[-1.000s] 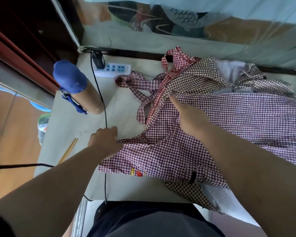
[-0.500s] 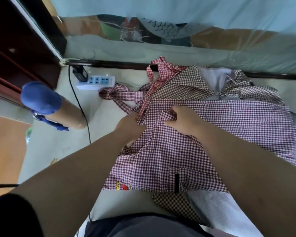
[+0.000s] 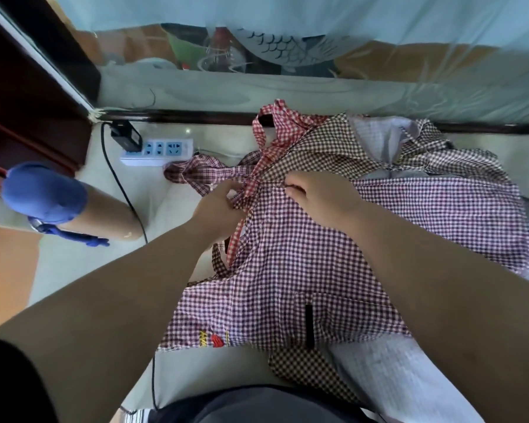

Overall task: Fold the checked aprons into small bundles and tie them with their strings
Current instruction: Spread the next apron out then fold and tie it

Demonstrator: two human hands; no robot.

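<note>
**Head view.** The purple-checked apron [image 3: 333, 254] is lying flat on the table [image 3: 74, 261], bib end pointing away from the person. It is overlapping a brown-checked apron [image 3: 327, 145] and a red-checked apron [image 3: 275, 129]. L hand [image 3: 223, 203] is curling its fingers and pinching the bib's left corner, where the straps are bunching. R hand [image 3: 318, 193] is pinching the bib's top edge, fingers curled, knuckles up. Which layer the L fingertips are trapping: cannot tell.

Risks, as judged:
1. Straps of all three aprons are crossing at the L hand. Folding w/o separating them is likely dragging the red strap along, i.e. bundling two garments.
2. The top apron is sitting on loose cloth. A fast pull is risking shifted lower layers and a skewed fold.
3. The neck loop [image 3: 196, 175] is trailing near the power strip [image 3: 159, 151] and its cable [image 3: 119, 184]. A wide sweep is risking a snag.
4. The near hem is reaching the table edge, so cloth may be sliding off
</note>
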